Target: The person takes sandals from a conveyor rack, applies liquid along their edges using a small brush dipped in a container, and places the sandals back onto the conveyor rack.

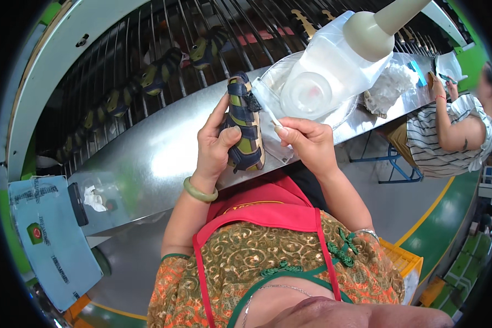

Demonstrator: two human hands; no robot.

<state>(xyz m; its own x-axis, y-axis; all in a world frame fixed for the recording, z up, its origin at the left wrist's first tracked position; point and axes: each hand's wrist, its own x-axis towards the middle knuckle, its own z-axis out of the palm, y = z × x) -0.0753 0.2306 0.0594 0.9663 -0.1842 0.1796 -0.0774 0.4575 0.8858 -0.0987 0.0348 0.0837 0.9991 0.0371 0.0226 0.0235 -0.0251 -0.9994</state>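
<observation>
My left hand [213,143] is closed around a navy and olive strappy sandal [245,123], held upright over the metal bench with its pale sole edge to the right. My left thumb presses against its side. Pinched between the fingers of my right hand [310,143] is a slim white stick [269,112], perhaps a brush handle. Its far end reaches the dark strap near the top of the sandal; whether it touches cannot be told. Just beyond my right hand, a clear round tub [306,95] sits inside clear plastic wrapping.
A beige duct nozzle [369,35] hangs over the plastic. Beyond the metal bench [164,147], several similar sandals [156,76] lie on a rack of metal rods. White crumpled material [391,87] and a seated co-worker [448,131] are at right; a blue box [52,235] stands left.
</observation>
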